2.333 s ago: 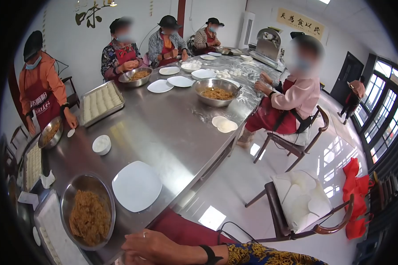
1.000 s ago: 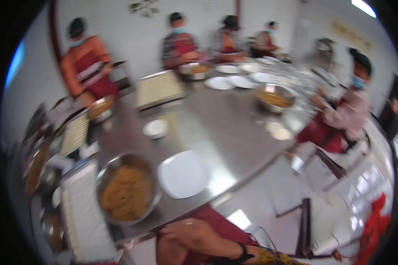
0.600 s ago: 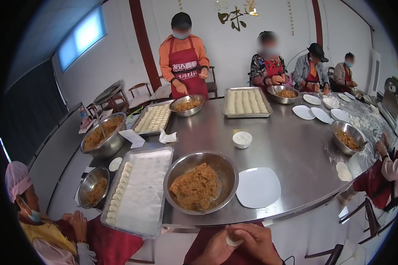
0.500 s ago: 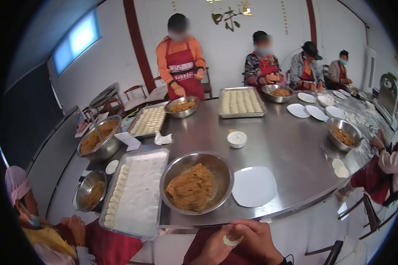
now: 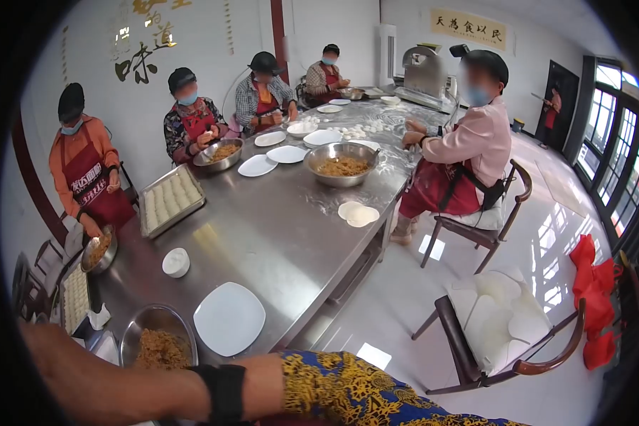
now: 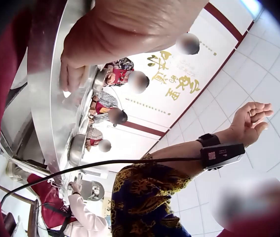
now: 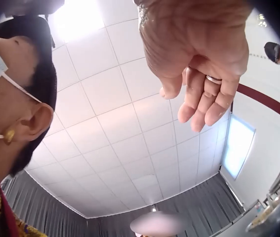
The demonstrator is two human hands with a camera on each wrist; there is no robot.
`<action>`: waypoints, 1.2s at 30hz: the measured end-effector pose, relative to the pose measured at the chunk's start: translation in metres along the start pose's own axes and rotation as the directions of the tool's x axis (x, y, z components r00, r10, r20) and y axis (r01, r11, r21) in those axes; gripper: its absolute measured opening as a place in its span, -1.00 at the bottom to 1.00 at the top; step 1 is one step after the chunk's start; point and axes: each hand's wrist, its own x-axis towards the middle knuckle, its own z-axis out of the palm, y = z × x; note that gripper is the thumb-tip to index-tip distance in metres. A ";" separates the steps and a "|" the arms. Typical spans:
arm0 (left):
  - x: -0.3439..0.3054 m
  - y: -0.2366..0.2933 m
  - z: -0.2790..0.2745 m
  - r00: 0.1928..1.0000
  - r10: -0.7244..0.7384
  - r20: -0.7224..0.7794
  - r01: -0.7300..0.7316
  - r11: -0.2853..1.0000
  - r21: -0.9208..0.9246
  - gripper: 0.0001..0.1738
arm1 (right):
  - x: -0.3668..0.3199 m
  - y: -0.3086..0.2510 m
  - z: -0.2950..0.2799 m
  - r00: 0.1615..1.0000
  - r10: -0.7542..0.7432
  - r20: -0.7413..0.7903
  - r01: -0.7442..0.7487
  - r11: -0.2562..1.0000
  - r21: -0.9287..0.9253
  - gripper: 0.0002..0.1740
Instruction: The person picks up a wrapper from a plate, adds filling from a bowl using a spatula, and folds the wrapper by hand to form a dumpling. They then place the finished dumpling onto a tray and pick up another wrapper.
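My left hand [image 6: 120, 39] is at the top of the left wrist view, fingers curled downward, with a small white edge of a dumpling [image 6: 67, 94] showing at the fingertips; the hand hides the rest. My raised right hand [image 7: 199, 64] holds nothing, its ringed fingers loosely bent, near a masked head in the right wrist view. In the head view its forearm, with a black wristband [image 5: 224, 392], crosses the lower left. Beyond it stands a steel bowl [image 5: 131, 328] of brown filling [image 5: 163, 349], partly covered by the arm. A square white plate [image 5: 229, 319] lies beside that bowl.
A small white bowl [image 5: 176, 263] and a tray of dumplings [image 5: 170, 201] stand on the steel table [image 5: 277, 227]. Several people in aprons work around it. White wrappers [image 5: 358, 214] lie near the right edge. A wooden chair [image 5: 458, 341] stands to the right.
The head view has swung left to the filled tray, then back right. My right hand has left the filled wrapper that both hands held and risen to head height.
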 end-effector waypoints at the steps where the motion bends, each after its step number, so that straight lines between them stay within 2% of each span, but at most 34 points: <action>1: 0.002 0.000 0.002 1.000 0.012 -0.004 -0.012 1.000 0.002 -0.50 | -0.012 -0.019 -0.003 0.994 0.101 0.039 -0.100 0.994 -0.041 -0.50; 4: 0.006 0.000 0.008 0.999 0.038 -0.021 -0.037 0.999 0.008 -0.50 | -0.053 -0.068 -0.018 0.909 0.400 0.117 -0.377 0.909 -0.179 -0.57; 5: 0.005 0.001 0.012 0.998 0.048 -0.029 -0.047 0.999 0.010 -0.50 | -0.068 -0.073 -0.021 0.908 0.404 0.117 -0.381 0.908 -0.177 -0.57; 7: 0.003 0.004 0.019 0.997 0.062 -0.051 -0.062 0.998 0.020 -0.49 | -0.105 -0.066 -0.026 0.845 0.471 -0.254 -0.519 0.837 -0.174 -0.81; 9: 0.004 0.005 0.026 0.995 0.078 -0.068 -0.076 0.997 0.028 -0.49 | -0.138 -0.054 -0.053 0.816 0.527 -0.237 -0.550 0.835 -0.037 -0.51; 11: 0.006 0.006 0.031 0.992 0.098 -0.084 -0.096 0.995 0.034 -0.49 | -0.161 -0.071 -0.067 0.558 0.765 -0.323 -0.771 0.621 0.138 -0.50; 12: 0.006 0.007 0.032 0.990 0.105 -0.097 -0.101 0.994 0.040 -0.49 | -0.178 -0.067 -0.075 0.554 0.768 -0.322 -0.772 0.619 0.148 -0.50; 14: 0.003 0.009 0.039 0.987 0.117 -0.113 -0.114 0.993 0.035 -0.49 | -0.212 -0.055 -0.088 0.660 0.590 -0.464 -0.708 0.695 -0.123 -0.56; 15: 0.004 0.012 0.039 0.990 0.077 -0.121 -0.075 0.997 0.019 -0.48 | -0.223 -0.057 -0.090 0.654 0.596 -0.466 -0.713 0.692 -0.114 -0.56; 16: 0.004 0.014 0.038 0.991 0.039 -0.131 -0.040 0.999 0.001 -0.47 | -0.231 -0.061 -0.090 0.621 0.574 -0.533 -0.731 0.670 -0.131 -0.59; 17: 0.005 0.016 0.036 0.995 0.030 -0.100 -0.028 0.999 0.023 -0.45 | -0.237 -0.061 -0.090 0.585 0.554 -0.592 -0.753 0.643 -0.142 -0.61; 18: 0.003 0.018 0.036 0.992 0.029 -0.120 -0.027 0.999 0.018 -0.45 | -0.246 -0.057 -0.091 0.574 0.568 -0.590 -0.759 0.639 -0.124 -0.61; 21: 0.006 0.021 0.039 0.994 0.011 -0.109 -0.009 1.000 0.015 -0.40 | -0.260 -0.054 -0.094 0.619 0.401 -0.676 -0.711 0.651 -0.265 -0.63; 24: 0.007 0.024 0.045 0.984 0.011 -0.177 -0.010 1.000 0.007 -0.39 | -0.265 -0.053 -0.095 0.619 0.361 -0.698 -0.703 0.651 -0.286 -0.63; 30: 0.007 0.027 0.046 0.993 0.011 -0.115 -0.016 0.999 -0.047 -0.39 | -0.266 -0.050 -0.095 0.633 0.341 -0.695 -0.699 0.638 -0.323 -0.64; 34: 0.006 0.022 0.048 0.991 0.032 -0.127 -0.041 0.997 -0.069 -0.40 | -0.269 -0.046 -0.093 0.613 0.337 -0.715 -0.697 0.656 -0.288 -0.64; 36: 0.006 0.025 0.052 0.989 0.019 -0.145 -0.033 0.995 -0.097 -0.38 | -0.273 -0.044 -0.097 0.657 0.296 -0.693 -0.676 0.638 -0.368 -0.64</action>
